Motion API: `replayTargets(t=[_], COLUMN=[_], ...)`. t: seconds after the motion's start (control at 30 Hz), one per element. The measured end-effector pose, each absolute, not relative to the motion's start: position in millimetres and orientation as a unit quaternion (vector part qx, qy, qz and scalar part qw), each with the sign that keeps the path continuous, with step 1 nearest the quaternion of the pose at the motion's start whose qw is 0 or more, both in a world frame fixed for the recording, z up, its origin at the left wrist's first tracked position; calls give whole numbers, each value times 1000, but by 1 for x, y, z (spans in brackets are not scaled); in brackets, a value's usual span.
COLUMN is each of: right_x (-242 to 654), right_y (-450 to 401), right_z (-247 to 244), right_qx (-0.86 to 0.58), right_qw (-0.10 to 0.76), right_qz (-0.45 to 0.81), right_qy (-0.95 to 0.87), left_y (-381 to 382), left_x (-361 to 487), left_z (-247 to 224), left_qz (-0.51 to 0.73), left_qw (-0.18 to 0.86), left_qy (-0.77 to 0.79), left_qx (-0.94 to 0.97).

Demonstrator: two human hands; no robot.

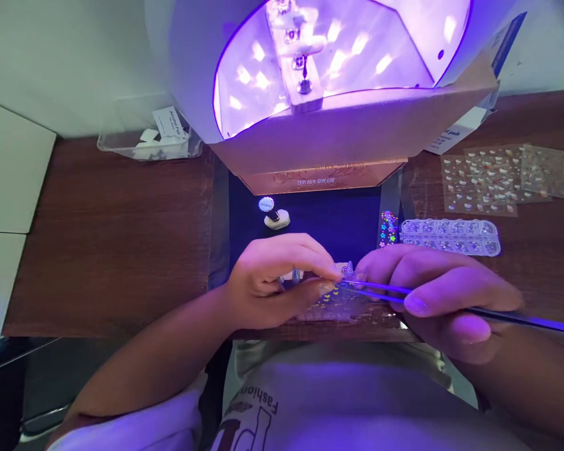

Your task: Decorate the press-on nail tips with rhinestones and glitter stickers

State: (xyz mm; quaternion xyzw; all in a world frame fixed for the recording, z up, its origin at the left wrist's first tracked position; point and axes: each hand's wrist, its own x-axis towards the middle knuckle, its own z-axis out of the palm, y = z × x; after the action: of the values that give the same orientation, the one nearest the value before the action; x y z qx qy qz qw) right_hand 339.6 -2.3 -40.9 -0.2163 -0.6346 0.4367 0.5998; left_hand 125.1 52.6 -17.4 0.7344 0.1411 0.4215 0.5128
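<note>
My right hand [451, 294] is closed around a pair of tweezers [380, 289], which point left. Their tips meet the fingertips of my left hand [282, 279]. Thumb and forefinger of that hand are pinched together; what lies between them is too small to make out. Under the tips is a clear sticker sheet [331, 308] with small yellow marks, partly covered by my left hand. Behind the fingers, pale nail tips [349, 268] show only in part.
A lit nail lamp [343, 100] stands on a box [324, 178], with a nail-tip stand [303, 97] inside. In front is a small round-topped holder [275, 216]. To the right lie a gem case [451, 237] and sticker sheets [479, 181]; a clear tray [145, 147] sits left.
</note>
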Motion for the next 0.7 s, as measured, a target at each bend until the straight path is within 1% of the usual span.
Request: replayTargets(t=[0.1, 0.27, 0.7], right_x=[334, 327, 343], right_y=[1, 3, -8], right_z=[-37, -33, -42], right_qx=[-170, -165, -208], right_qw=[623, 634, 600], right_qz=[437, 450, 450], right_qy=[-626, -607, -628], left_y=[52, 50, 49], left_x=[125, 124, 125], left_z=[-17, -16, -15], left_qz=[422, 412, 376], left_qw=[504, 484, 467], left_qy=[156, 189, 187], left_qx=[738, 748, 778])
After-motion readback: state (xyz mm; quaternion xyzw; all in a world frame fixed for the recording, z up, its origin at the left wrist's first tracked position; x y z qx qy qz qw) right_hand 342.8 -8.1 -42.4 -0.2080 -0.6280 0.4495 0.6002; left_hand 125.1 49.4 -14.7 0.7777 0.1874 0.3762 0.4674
